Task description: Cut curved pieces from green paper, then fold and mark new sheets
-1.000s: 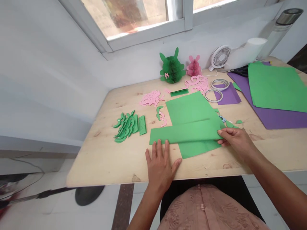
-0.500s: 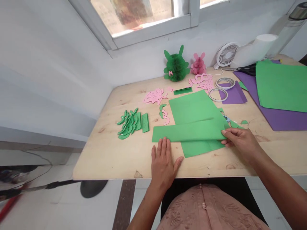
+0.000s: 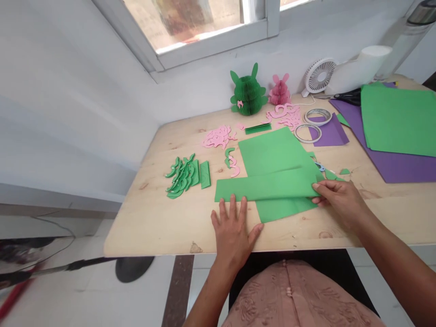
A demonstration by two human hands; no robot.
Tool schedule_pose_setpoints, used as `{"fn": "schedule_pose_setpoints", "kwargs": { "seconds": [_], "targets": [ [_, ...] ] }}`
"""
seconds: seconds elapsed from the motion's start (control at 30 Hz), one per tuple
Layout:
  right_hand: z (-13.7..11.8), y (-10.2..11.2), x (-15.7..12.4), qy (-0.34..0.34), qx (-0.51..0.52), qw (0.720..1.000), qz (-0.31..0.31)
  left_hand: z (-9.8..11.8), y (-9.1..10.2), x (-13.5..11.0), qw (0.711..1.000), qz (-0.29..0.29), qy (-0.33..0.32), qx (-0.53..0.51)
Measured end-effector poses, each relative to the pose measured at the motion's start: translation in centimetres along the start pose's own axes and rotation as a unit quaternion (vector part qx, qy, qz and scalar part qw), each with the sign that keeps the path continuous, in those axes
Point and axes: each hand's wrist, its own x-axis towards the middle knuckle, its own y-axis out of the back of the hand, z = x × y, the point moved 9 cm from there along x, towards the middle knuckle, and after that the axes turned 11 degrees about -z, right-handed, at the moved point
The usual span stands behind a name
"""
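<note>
A long folded strip of green paper lies across another green sheet on the table. My right hand pinches the strip's right end between thumb and fingers. At the strip's left end, my left hand rests flat with its fingers spread, the fingertips at the lower edge. Part of the lower sheet shows below the strip. Just beyond my right hand lie small blue-handled scissors, partly hidden, among green scraps.
Cut green pieces are heaped at left, with pink cutouts behind. Green and pink paper figures stand by the wall. Tape rolls, a white fan, and purple and green sheets occupy the right.
My left hand's fingers have spread wider, and the hand has shifted slightly. My right hand keeps its pinch on the strip. The whole view has shifted a little.
</note>
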Motion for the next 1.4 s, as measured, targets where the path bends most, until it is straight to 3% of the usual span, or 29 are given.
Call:
{"fn": "schedule_pose_setpoints", "kwargs": {
  "seconds": [0.2,0.83,0.93,1.1,1.4],
  "targets": [
    [0.0,-0.1,0.0,0.005,0.004,1.000,-0.006,-0.4,0.4,0.0,1.000,-0.026,0.012,0.000],
    [0.2,-0.1,-0.2,-0.007,0.020,1.000,0.002,-1.2,1.2,0.0,0.999,-0.031,0.023,0.003],
    [0.2,-0.1,-0.2,-0.010,0.025,1.000,0.007,-1.0,1.0,-0.1,1.000,0.000,0.003,0.024],
    [0.0,-0.3,-0.2,-0.007,0.030,1.000,0.003,0.2,0.4,0.1,0.996,0.014,-0.083,0.032],
    [0.1,-0.3,-0.2,-0.003,0.028,1.000,0.003,0.7,0.3,0.2,0.998,0.014,-0.057,0.026]
  ]
}}
